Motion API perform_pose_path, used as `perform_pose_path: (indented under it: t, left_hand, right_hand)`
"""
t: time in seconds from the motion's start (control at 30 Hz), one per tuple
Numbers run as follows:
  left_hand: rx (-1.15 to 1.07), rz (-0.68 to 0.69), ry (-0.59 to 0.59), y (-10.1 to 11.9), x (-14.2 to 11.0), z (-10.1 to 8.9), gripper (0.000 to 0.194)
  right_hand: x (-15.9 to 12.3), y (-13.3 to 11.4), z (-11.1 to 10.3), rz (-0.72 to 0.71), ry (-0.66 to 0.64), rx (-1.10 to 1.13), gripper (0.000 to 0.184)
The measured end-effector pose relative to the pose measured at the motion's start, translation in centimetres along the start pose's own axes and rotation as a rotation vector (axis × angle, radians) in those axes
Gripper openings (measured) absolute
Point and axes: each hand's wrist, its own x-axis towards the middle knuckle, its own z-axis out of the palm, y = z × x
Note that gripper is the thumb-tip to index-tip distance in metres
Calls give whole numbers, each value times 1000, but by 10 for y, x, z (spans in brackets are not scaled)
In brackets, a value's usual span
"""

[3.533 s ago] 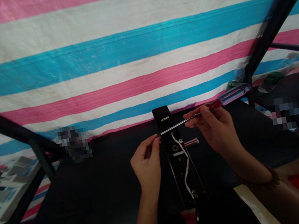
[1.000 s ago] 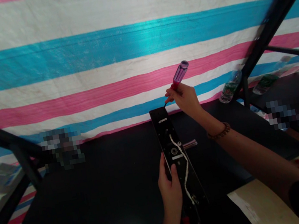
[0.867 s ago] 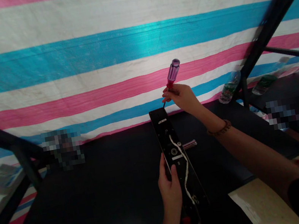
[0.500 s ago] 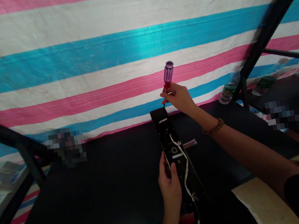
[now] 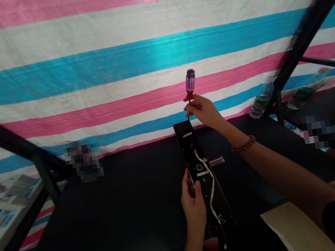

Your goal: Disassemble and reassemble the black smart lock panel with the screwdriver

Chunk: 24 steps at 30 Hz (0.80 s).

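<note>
A long black panel [image 5: 191, 149] lies tilted over the front of the black table, with a white cable [image 5: 212, 182] running along it and small labels on its face. My left hand [image 5: 192, 199] grips the panel's left edge, thumb on top. At the far end, my right hand [image 5: 205, 109] pinches the shaft of a screwdriver [image 5: 190, 80] with a clear purple handle and red collar. The screwdriver stands nearly upright, its tip down by the panel's far end; whether it sits in a screw is too small to tell. Beside the panel's right edge lies a second purplish, clear-handled object [image 5: 217, 161].
The black table [image 5: 120, 207] stretches to both sides, against a striped sheet [image 5: 142, 56]. A plastic bottle [image 5: 262, 102] stands at the back right, near a black metal post [image 5: 278, 106]. A blurred object [image 5: 83, 161] sits at the back left. White boxes [image 5: 11, 213] lie farther left.
The whole view has shifted slightly, so things appear a little farther right. Both hands keep their holds, and the screwdriver stays at the panel's far end.
</note>
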Motion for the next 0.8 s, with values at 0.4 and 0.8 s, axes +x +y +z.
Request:
perform_pose_path:
  t: [0.4, 0.8]
  left_hand:
    - [-78, 3, -4, -5, -2, 0, 61]
    - [-71, -12, -34, -1, -3, -2, 57]
  right_hand:
    - [-6, 2, -1, 39, 80, -36, 29]
    - [-10, -6, 3, 76, 151, -53, 36]
